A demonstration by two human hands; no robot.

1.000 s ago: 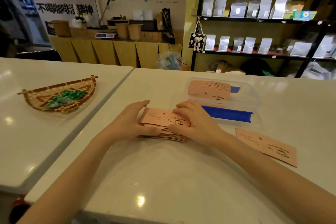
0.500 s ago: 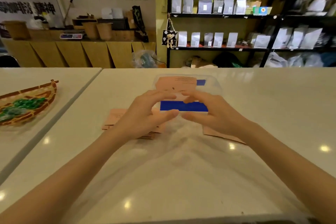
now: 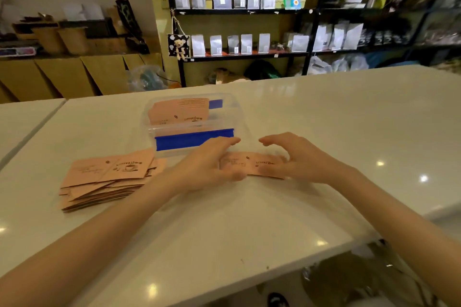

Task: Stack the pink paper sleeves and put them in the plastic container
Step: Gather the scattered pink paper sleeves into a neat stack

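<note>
- Head view: pink paper sleeves [image 3: 252, 164], flat and printed with small dark marks, lie on the white table [image 3: 324, 117] just in front of the plastic container [image 3: 194, 119], between my two hands; I cannot tell whether it is one sleeve or several.
- More sleeves lie inside the clear container, which has blue clips on its near and far sides.
- A loose, fanned stack of sleeves [image 3: 109, 177] sits on the table to the left, near the container's front corner.
- My left hand [image 3: 207, 164] covers the left end of the sleeves, fingers curled and spread; motion blur keeps me from telling whether it pinches the paper.
- My right hand [image 3: 294, 157] arches over the right end, fingers apart and bent down, fingertips blurred at the paper's edge.
- Both forearms reach forward from the lower corners, converging at the sleeves.
</note>
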